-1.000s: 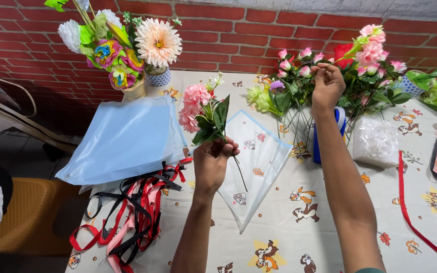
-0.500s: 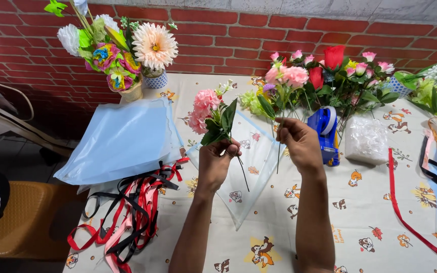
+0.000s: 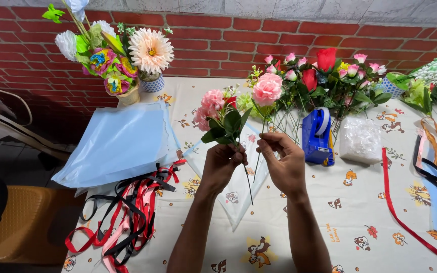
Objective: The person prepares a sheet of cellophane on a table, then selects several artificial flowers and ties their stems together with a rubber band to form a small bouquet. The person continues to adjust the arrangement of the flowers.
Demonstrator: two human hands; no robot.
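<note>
My left hand (image 3: 222, 162) grips the stems of a small bunch of pink flowers with dark green leaves (image 3: 219, 115), held upright over the table. My right hand (image 3: 283, 161) pinches the thin stem of a single pink rose (image 3: 267, 89) and holds it just right of the bunch, the two hands almost touching. Under both hands lies a pale blue wrapping sheet (image 3: 238, 194) on the patterned tablecloth.
A stack of pale blue sheets (image 3: 120, 144) and a tangle of red, black and pink ribbons (image 3: 127, 215) lie at left. Loose flowers (image 3: 330, 76), a blue tape dispenser (image 3: 317, 135), a clear plastic bundle (image 3: 361, 140) and more ribbons (image 3: 433, 156) sit right. Two flower pots (image 3: 127, 55) stand against the brick wall.
My right hand came back from the flower pile with one pink rose and brought it close beside the bunch held in my left hand.
</note>
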